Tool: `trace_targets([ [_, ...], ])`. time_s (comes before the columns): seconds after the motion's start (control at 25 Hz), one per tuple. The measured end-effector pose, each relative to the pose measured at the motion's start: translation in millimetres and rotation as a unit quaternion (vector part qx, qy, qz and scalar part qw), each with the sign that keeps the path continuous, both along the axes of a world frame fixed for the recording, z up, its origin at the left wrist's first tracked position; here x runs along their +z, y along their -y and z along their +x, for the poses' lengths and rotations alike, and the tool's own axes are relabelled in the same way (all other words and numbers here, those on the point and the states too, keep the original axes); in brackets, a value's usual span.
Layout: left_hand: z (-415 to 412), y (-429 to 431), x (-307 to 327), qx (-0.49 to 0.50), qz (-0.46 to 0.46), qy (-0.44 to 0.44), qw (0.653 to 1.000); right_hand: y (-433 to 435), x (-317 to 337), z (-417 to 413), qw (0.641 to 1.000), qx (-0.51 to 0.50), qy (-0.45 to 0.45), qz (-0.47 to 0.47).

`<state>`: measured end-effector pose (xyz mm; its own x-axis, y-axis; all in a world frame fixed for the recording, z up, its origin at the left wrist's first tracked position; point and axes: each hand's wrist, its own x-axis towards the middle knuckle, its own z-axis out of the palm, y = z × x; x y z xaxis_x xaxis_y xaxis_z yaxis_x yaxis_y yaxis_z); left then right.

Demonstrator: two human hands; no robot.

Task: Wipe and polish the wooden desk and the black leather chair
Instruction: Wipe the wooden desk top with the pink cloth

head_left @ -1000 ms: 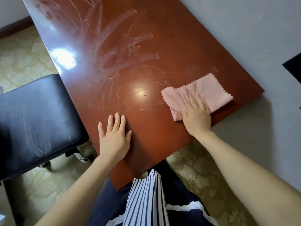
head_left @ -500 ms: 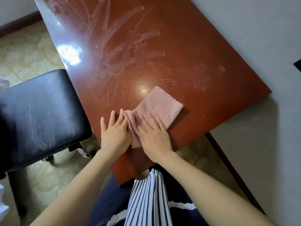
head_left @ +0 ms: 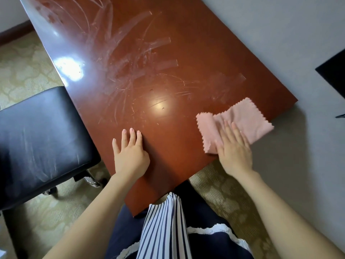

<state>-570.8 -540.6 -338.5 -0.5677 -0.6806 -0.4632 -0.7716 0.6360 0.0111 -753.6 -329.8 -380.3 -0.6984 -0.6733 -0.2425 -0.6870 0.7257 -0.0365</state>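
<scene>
The reddish-brown wooden tabletop [head_left: 168, 53] is filling the middle of the view, running diagonally from its far left end down to the near corner by the person's body. Its glossy surface is showing pale streaks and smears across the far and middle parts. 2 bright reflections are sitting on it, 1 by the left edge and 1 toward the middle. A grey wall [head_left: 280, 34] is running along the tabletop's right edge.

The black leather chair [head_left: 37, 137] is standing just beside the left edge. Its padded seat is showing faint pale marks, and a chrome part of its base [head_left: 91, 179] is peeking out beneath. Patterned beige carpet [head_left: 22, 68] is covering the floor around both. A striped and navy garment [head_left: 162, 230] is hanging at the near corner.

The pink cloth [head_left: 244, 120], cut with zigzag edges, is lying folded near the tabletop's right corner, along the near edge, with 1 corner poking slightly past that edge. The right hand [head_left: 233, 152] is pressing flat on the cloth's near part. Its fingers are lying straight, so its grip is apart and clamping nothing.

The left hand [head_left: 130, 157] is resting flat on bare wood close to the left edge, well apart from the cloth. Its fingers are lying straight and slightly spread, so its grip is likewise apart.
</scene>
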Motion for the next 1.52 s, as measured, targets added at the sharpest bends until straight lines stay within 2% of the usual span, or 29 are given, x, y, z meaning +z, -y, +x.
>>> trace_targets([
  [0.12,-12,-13,1,0.001,0.006,-0.027,1.000,13,5,-40,0.998,-0.069,-0.002,0.005],
  [0.24,-30,-28,5,-0.101,0.016,-0.057,0.993,27,15,-52,0.995,-0.100,0.028,-0.001],
  [0.36,-49,-39,8,-0.211,0.041,-0.050,0.975,26,22,-19,0.994,-0.097,0.033,-0.024],
  [0.48,-59,-43,7,-0.266,0.051,-0.013,0.963,11,24,33,0.997,-0.062,0.046,-0.024],
  [0.64,-60,-45,3,-0.282,0.060,0.032,0.957,-9,13,95,0.997,-0.023,0.055,-0.048],
  [0.76,-61,-40,4,-0.302,0.053,0.040,0.951,-25,3,104,0.997,-0.012,0.042,-0.063],
  [0.96,-62,-32,9,-0.314,0.066,0.055,0.945,-16,14,65,0.997,-0.028,0.028,-0.063],
  [1.16,-62,-32,11,-0.314,0.070,0.057,0.945,12,15,-2,0.995,-0.092,0.007,-0.037],
  [1.28,-61,-32,12,-0.307,0.079,0.057,0.947,31,16,-11,0.990,-0.137,0.027,-0.013],
  [1.52,-58,-34,12,-0.277,0.093,0.008,0.956,15,20,63,0.996,-0.074,0.018,-0.047],
])
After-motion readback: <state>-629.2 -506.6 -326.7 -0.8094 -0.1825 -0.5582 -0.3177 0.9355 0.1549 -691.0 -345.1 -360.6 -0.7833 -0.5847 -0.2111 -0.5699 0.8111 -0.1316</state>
